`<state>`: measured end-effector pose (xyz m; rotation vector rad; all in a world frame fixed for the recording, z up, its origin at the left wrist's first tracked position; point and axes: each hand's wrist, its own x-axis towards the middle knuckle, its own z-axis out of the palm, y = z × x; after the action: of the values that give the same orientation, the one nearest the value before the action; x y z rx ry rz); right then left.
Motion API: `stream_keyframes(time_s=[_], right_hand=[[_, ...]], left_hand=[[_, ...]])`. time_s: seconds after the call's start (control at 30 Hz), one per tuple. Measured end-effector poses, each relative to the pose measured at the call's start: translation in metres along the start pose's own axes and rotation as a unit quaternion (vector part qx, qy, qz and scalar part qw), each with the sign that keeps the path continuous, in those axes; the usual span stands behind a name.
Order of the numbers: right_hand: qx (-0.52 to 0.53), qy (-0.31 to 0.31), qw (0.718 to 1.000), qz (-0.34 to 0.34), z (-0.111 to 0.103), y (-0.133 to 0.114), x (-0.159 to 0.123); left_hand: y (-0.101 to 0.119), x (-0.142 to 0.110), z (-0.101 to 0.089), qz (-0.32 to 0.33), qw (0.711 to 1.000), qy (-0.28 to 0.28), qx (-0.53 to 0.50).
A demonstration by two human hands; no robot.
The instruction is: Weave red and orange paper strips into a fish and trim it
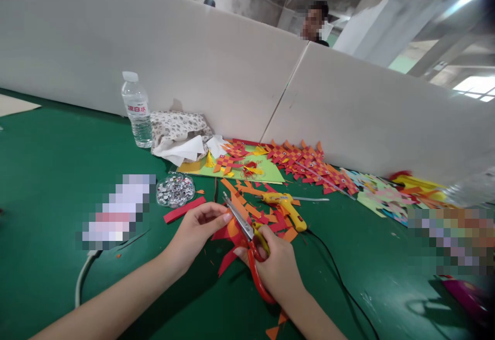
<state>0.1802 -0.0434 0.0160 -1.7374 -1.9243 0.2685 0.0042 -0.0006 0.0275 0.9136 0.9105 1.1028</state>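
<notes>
My right hand (280, 268) is closed round the red handles of a pair of scissors (247, 234), whose blades point up and left. My left hand (197, 231) pinches a woven piece of red and orange paper (229, 232) at the blades. Loose red and orange paper strips (247, 200) lie on the green table just beyond both hands. A yellow glue gun (288, 207) lies right behind the scissors, its black cord (340, 283) running toward me on the right.
A water bottle (137, 110), a patterned cloth (176, 128) and a dish of googly eyes (176, 189) stand at back left. Finished woven paper fish (309, 167) pile along the white partition (232, 66). Coloured paper (386, 195) lies right. A person sits beyond the partition.
</notes>
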Motion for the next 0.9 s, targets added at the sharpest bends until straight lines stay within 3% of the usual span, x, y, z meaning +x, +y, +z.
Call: stream_keyframes(time_s=[0.13,0.43,0.57,0.7,0.9], right_hand=[[0.032,0.001,0.999,0.003,-0.001,0.0,0.0],[0.104,0.057,0.992,0.031,-0.008,0.0,0.004],[0.047,0.064,0.996,0.039,-0.009,-0.001,0.004],[-0.032,0.034,0.999,0.026,-0.003,0.0,0.003],[-0.064,-0.016,0.997,0.028,0.002,-0.001,0.002]], left_hand=[[0.001,0.0,-0.001,-0.021,0.999,0.003,-0.024],[0.006,0.003,-0.002,-0.064,0.986,0.072,-0.133],[0.005,0.004,-0.003,-0.051,0.989,0.088,-0.108],[0.005,0.001,-0.001,-0.023,0.996,0.059,-0.059],[0.006,-0.006,0.004,0.009,1.0,0.027,-0.009]])
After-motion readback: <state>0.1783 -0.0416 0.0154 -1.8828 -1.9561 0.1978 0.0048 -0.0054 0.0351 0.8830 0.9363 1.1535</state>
